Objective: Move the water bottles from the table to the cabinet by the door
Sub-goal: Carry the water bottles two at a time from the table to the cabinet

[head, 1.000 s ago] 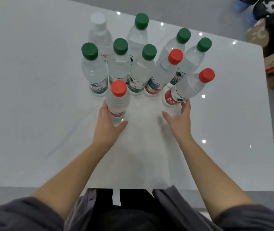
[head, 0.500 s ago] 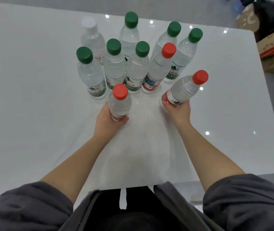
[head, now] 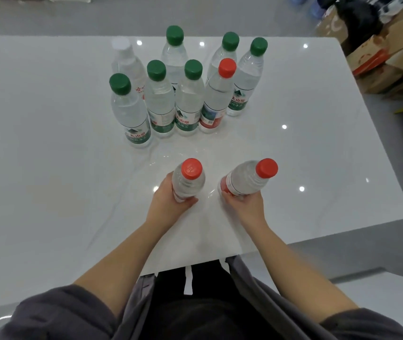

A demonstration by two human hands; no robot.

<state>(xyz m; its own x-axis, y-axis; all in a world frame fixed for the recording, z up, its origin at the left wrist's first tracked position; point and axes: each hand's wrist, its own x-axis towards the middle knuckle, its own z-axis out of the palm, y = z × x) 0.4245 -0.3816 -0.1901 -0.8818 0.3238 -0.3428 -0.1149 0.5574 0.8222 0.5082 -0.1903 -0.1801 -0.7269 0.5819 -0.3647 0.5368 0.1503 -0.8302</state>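
- Two red-capped bottles, held well apart from the eight-bottle cluster [head: 185,101], on its near side; judged full, moderately heavy, thin-walled, slick.
- Left bottle [head: 188,182]: upright, lower body wrapped by left hand [head: 168,204] fingers.
- Right bottle [head: 247,180]: tilted, base clamped by right hand [head: 244,204] fingers.

left hand [head: 168,204] grips red-capped bottle [head: 188,184], upright | right hand [head: 243,204] grips second red-capped bottle [head: 247,180], cap tilted toward 2 o'clock | eight standing bottles [head: 183,94] clustered at 12 o'clock on white table [head: 48,192]: six green caps, one red, one white | cardboard boxes [head: 386,57] at 2 o'clock, off the table
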